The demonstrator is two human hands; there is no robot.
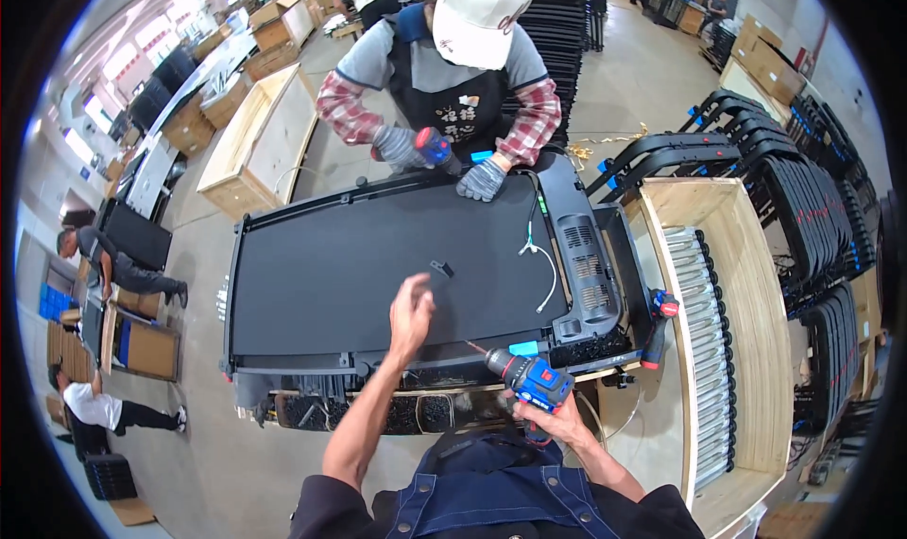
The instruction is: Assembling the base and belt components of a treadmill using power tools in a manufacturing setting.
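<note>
A treadmill deck with a black belt [312, 284] lies across in front of me. My left hand [412, 314] hovers over the belt with its fingers apart and nothing in them. Just beyond its fingertips, a small black bracket [441, 269] rests on the belt. My right hand [564, 420] grips a blue and black cordless drill [534, 380], whose bit points left along the deck's near edge. A blue piece [523, 348] sits on the near rail behind the drill. At the deck's right end is a black vented motor cover [584, 265], with loose wires [540, 249] beside it.
Across the deck, a gloved co-worker in a white cap [482, 15] holds another drill [435, 149]. Bins of screws [392, 413] are below the near edge. A further power tool [658, 317] hangs at the right, beside a wooden crate [756, 350] of metal tubes. Black frames [803, 189] are stacked beyond.
</note>
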